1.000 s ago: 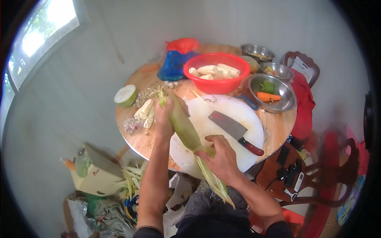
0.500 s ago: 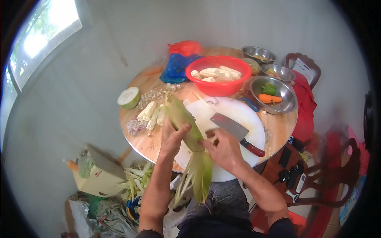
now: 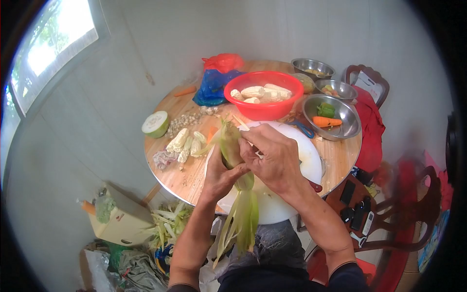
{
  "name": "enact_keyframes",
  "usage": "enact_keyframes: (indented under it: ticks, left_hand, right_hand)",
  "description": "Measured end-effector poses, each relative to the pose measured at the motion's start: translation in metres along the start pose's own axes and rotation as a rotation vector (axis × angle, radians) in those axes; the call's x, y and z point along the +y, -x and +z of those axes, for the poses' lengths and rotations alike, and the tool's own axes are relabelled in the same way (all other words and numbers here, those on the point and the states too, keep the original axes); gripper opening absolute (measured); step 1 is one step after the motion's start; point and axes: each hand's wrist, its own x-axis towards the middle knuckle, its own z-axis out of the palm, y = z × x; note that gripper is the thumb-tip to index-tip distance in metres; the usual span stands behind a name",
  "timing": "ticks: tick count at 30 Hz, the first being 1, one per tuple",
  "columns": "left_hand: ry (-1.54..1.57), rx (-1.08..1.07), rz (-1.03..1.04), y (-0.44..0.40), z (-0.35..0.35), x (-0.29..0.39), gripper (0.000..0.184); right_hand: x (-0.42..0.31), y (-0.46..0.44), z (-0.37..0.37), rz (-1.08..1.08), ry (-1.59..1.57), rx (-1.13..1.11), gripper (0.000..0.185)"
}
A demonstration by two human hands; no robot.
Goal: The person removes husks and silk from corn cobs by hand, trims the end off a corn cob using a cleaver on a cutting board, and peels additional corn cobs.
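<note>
An ear of corn [image 3: 230, 146] in its green husk stands upright over the white round cutting board [image 3: 277, 209]. My left hand [image 3: 219, 175] is wrapped round its lower part, thumb across the front. Peeled-back husk leaves [image 3: 245, 214] dangle below that grip. With bent fingers, my right hand [image 3: 273, 158] pinches the husk near the ear's top; the fingertips are partly hidden. Behind my right hand lies a cleaver, of which only the red-brown handle end [image 3: 315, 186] shows. Husked ears [image 3: 182, 143] lie left of the board.
A red basin [image 3: 265, 109] of husked corn stands at the back. To its right, a steel bowl [image 3: 352, 124] holds a carrot and a green pepper. A cut gourd [image 3: 155, 124] sits at the left edge. Husks [image 3: 168, 225] are heaped on the floor, near a tan bin [image 3: 121, 226].
My right hand has moved up from the middle of the ear to near its top, now covering the cleaver's blade. More husk hides the ear's tip from my left hand's lower grip.
</note>
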Motion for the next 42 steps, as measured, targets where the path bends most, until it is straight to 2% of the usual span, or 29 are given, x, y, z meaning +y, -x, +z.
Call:
enact_keyframes:
  ticks: [3,10,13,15,16,18,19,21,24,28,30,31,33,37,39,41,42]
  left_hand:
    - [-0.093,0.028,-0.011,0.001,0.005,0.002,0.066]
    - [-0.207,0.023,-0.013,0.002,0.008,0.003,0.068]
    - [-0.184,0.007,-0.038,0.002,0.009,0.003,0.07]
    - [-0.15,0.005,-0.05,0.002,0.005,0.001,0.072]
    - [-0.086,-0.005,-0.061,0.002,0.002,-0.001,0.073]
    - [-0.025,-0.015,-0.071,0.0,-0.003,-0.004,0.075]
    - [-0.014,-0.02,-0.077,-0.001,-0.004,-0.005,0.078]
    - [-0.006,-0.026,-0.084,-0.005,-0.006,-0.005,0.08]
    - [0.041,-0.069,-0.113,-0.009,-0.004,-0.004,0.085]
    - [0.024,-0.083,-0.044,-0.016,-0.015,-0.019,0.084]
    - [-0.001,-0.119,-0.029,-0.02,-0.028,-0.022,0.079]
    - [-0.003,-0.118,-0.031,-0.021,-0.032,-0.023,0.079]
    - [0.162,-0.145,-0.085,-0.024,-0.039,-0.026,0.075]
    - [0.202,-0.159,-0.153,-0.03,-0.037,-0.022,0.065]
    - [0.202,-0.152,-0.15,-0.035,-0.03,-0.022,0.057]
    - [0.201,-0.138,-0.146,-0.04,-0.027,-0.029,0.05]
    - [0.068,-0.068,-0.14,-0.046,-0.025,-0.033,0.043]
  right_hand:
    - [-0.004,-0.002,-0.008,-0.023,0.105,-0.032,0.005]
    - [-0.005,-0.002,-0.013,0.036,0.149,-0.018,0.005]
    - [0.009,-0.002,-0.007,0.072,0.112,0.06,0.003]
    - [0.026,0.002,-0.004,0.563,-0.322,-0.066,0.011]
    - [0.033,0.005,-0.003,0.561,-0.322,-0.067,0.011]
    - [0.044,0.012,-0.001,0.84,-0.67,-0.083,0.018]
    - [0.045,0.017,0.004,0.839,-0.672,-0.083,0.018]
    - [0.039,0.024,0.015,0.636,-0.824,0.106,0.022]
    - [0.022,0.021,0.025,0.552,-0.843,0.243,0.023]
    - [0.026,0.033,0.039,0.725,-0.942,0.246,0.023]
    - [0.025,0.042,0.047,0.764,-1.379,0.463,0.019]
    - [0.027,0.051,0.05,0.766,-1.381,0.464,0.019]
    - [0.026,0.067,0.048,0.655,-1.622,0.536,0.015]
    - [0.015,0.076,0.044,0.672,-1.572,0.591,0.014]
    - [0.015,0.067,0.05,0.479,-1.227,0.469,0.014]
    - [0.008,0.056,0.053,0.51,-1.184,0.415,0.015]
    - [0.005,0.05,0.054,0.532,-1.144,0.36,0.015]
